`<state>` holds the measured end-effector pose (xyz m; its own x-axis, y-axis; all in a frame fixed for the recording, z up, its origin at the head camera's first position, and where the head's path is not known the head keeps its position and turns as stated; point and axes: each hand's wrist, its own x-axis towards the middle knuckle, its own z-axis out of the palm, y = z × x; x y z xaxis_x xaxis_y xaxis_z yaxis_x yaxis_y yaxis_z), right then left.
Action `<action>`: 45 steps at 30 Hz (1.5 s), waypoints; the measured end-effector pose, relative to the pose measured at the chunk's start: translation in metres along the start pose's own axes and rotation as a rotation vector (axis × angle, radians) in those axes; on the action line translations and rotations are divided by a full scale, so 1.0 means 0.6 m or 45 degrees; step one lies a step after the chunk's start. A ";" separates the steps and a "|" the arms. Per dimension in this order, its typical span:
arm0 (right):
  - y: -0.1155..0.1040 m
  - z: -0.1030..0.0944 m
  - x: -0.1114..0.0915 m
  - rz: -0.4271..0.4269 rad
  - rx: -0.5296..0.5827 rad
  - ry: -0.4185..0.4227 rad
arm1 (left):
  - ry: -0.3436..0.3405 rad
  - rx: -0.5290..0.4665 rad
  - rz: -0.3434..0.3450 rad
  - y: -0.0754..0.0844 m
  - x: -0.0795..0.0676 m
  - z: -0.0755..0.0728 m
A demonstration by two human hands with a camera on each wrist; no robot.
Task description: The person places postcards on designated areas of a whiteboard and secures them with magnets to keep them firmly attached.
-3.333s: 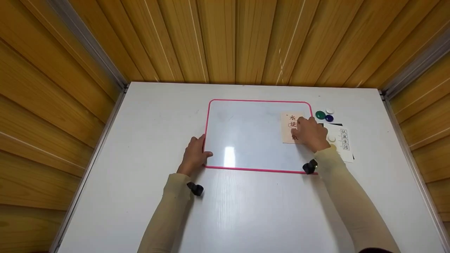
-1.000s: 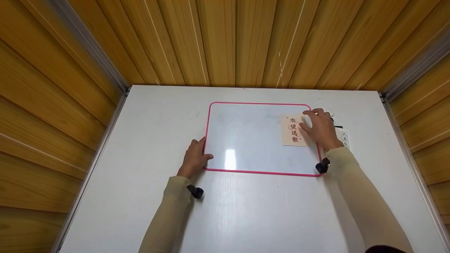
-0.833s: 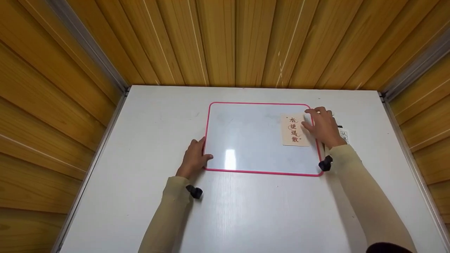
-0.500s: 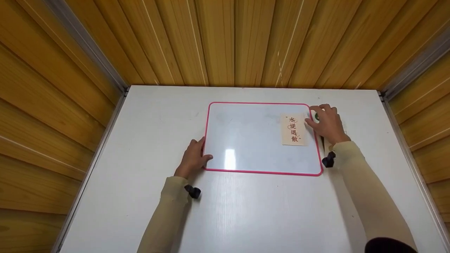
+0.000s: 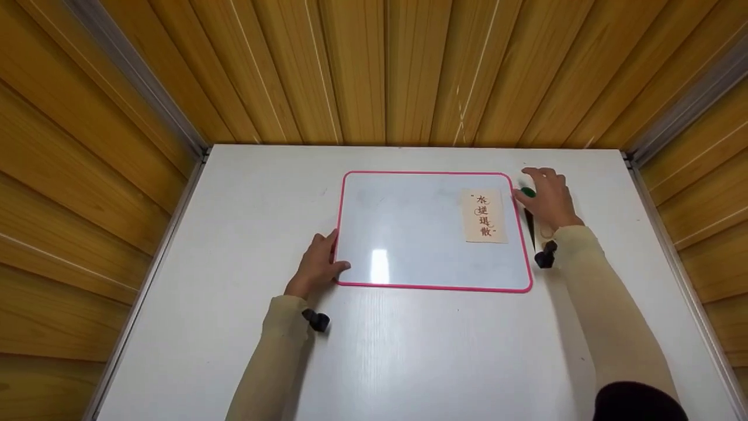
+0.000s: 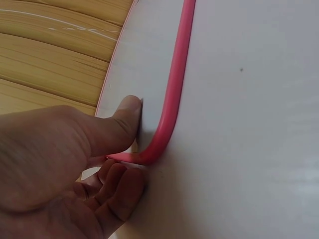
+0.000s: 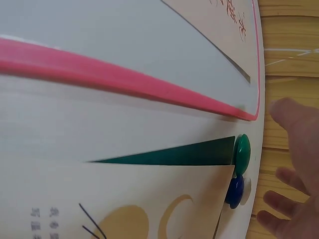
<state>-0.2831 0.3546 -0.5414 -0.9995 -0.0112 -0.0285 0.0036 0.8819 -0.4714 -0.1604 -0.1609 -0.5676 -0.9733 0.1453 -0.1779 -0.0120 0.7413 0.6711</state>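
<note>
A whiteboard (image 5: 403, 231) with a pink frame lies on the white table. My left hand (image 5: 315, 263) holds its left edge near the lower corner. In the left wrist view the thumb (image 6: 122, 124) lies on the board's face and the fingers curl beside the pink rim. A cream card (image 5: 485, 216) with red characters lies on the board's right part. Just off the right edge, my right hand (image 5: 549, 196) hovers with spread fingers, holding nothing. By it are a green round magnet (image 7: 242, 154), a blue one (image 7: 234, 191) and a white one, partly hidden.
Right of the board lies a white printed card (image 7: 174, 199) over a dark green sheet (image 7: 199, 152), mostly covered by my right hand and sleeve in the head view. Wood-panelled walls (image 5: 374, 70) stand behind the table (image 5: 397, 356) and at both sides.
My right hand has left the cream card, moving right past the board's edge towards the magnets. The card stays on the board. My left hand keeps its hold on the left edge.
</note>
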 end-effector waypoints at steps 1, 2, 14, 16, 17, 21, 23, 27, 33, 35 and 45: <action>0.001 0.000 0.001 0.010 0.012 0.000 | -0.004 -0.004 -0.001 0.000 -0.001 0.000; 0.003 -0.001 0.001 0.020 0.019 0.000 | -0.009 -0.007 -0.002 0.000 -0.001 -0.001; 0.030 -0.001 0.009 0.117 0.117 0.023 | 0.005 -0.029 -0.032 -0.002 -0.001 0.002; 0.032 -0.002 0.009 0.125 0.110 0.034 | 0.004 -0.018 -0.019 -0.003 0.000 0.002; 0.034 -0.002 0.009 0.130 0.110 0.040 | 0.007 -0.015 -0.012 -0.003 0.000 0.001; 0.038 -0.004 0.012 0.121 0.096 0.075 | 0.030 -0.019 0.005 -0.003 -0.001 -0.001; 0.040 -0.006 0.013 0.143 0.095 0.072 | 0.036 -0.026 0.000 -0.003 -0.001 -0.001; 0.046 -0.009 0.012 0.206 0.064 0.050 | 0.027 -0.027 -0.013 -0.004 0.000 0.002; 0.053 -0.006 0.008 0.270 0.044 0.030 | 0.018 -0.020 -0.028 -0.006 -0.001 0.007; 0.056 -0.006 0.007 0.281 0.053 0.028 | 0.018 -0.025 -0.029 -0.006 -0.001 0.008; 0.062 -0.014 0.010 0.299 0.089 0.041 | 0.024 -0.005 0.002 -0.005 0.000 0.007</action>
<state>-0.2890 0.3912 -0.5517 -0.9715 0.2061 -0.1170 0.2368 0.8237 -0.5152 -0.1594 -0.1605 -0.5725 -0.9774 0.1343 -0.1635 -0.0114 0.7382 0.6745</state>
